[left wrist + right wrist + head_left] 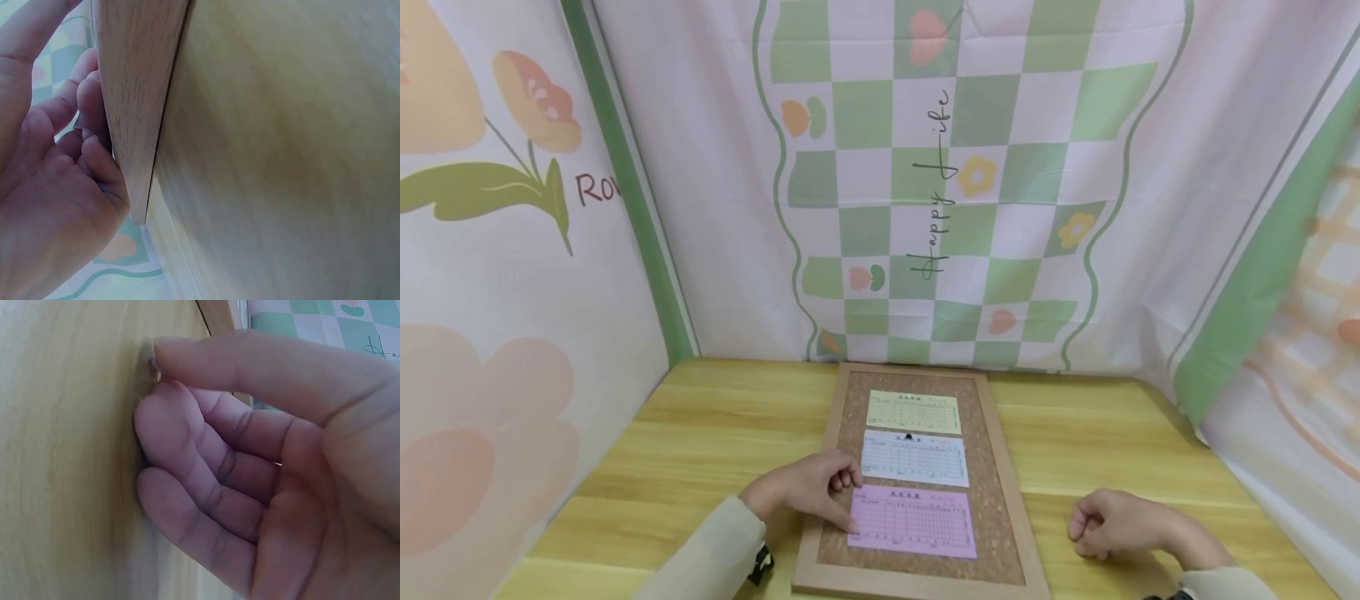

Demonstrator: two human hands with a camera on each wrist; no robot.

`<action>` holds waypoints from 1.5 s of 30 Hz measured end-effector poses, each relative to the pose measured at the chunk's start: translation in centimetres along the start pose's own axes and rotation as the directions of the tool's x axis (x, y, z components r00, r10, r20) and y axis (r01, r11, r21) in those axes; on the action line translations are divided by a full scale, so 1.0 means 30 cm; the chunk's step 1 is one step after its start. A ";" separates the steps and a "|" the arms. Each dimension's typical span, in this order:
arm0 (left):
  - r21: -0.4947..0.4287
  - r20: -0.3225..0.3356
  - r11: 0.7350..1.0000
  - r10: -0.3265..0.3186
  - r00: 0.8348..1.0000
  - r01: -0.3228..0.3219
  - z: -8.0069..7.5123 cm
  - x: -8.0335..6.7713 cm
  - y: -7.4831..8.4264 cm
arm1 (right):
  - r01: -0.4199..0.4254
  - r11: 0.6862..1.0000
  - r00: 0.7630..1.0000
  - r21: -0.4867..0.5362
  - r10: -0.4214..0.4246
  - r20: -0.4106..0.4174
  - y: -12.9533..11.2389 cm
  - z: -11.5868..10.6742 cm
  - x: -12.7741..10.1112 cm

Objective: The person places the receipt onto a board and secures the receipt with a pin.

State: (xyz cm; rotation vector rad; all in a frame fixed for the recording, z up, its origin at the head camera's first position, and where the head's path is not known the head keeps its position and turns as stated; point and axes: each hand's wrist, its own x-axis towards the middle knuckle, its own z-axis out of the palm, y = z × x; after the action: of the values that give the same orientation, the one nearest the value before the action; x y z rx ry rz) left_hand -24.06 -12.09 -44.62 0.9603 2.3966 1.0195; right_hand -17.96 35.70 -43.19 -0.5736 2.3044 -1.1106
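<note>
A pink printed slip [912, 523] lies on the near part of a wood-framed cork board [1000, 533]. My left hand [808, 487] rests over the board's left side. Its thumb lies straight against the slip's left edge, and the other fingers bend loosely near the slip's upper corner. In the left wrist view, the palm [56, 187] is beside the board's wooden frame [140, 94]. To the right of the board, my right hand [1116, 529] is low at the tabletop with curled fingers. Between its thumb and index tips shows a tiny shiny thing [157, 375], mostly hidden.
Above the pink slip on the cork are a blue slip [914, 460], with a black pin [909, 437] at its top edge, and a yellow slip [913, 412]. The wooden table [1097, 442] ends at a patterned curtain [955, 208], with more fabric at both sides.
</note>
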 end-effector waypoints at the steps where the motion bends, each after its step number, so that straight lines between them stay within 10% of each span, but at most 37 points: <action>1: 0.001 0.000 1.000 0.002 1.000 -0.002 0.000 0.000 0.000 | 0.003 1.000 1.000 0.006 -0.003 0.002 0.001 0.001 0.000; 45: 0.012 -0.001 1.000 -0.006 1.000 0.006 0.004 0.002 -0.001 | 0.148 0.983 0.973 -0.106 -0.164 -0.165 -0.167 0.097 0.246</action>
State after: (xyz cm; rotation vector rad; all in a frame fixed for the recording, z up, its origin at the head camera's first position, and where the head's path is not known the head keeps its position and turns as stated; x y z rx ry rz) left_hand -24.05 -12.02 -44.72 0.9565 2.4077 1.0054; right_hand -21.18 26.89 -42.67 -0.7312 2.5075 -1.1705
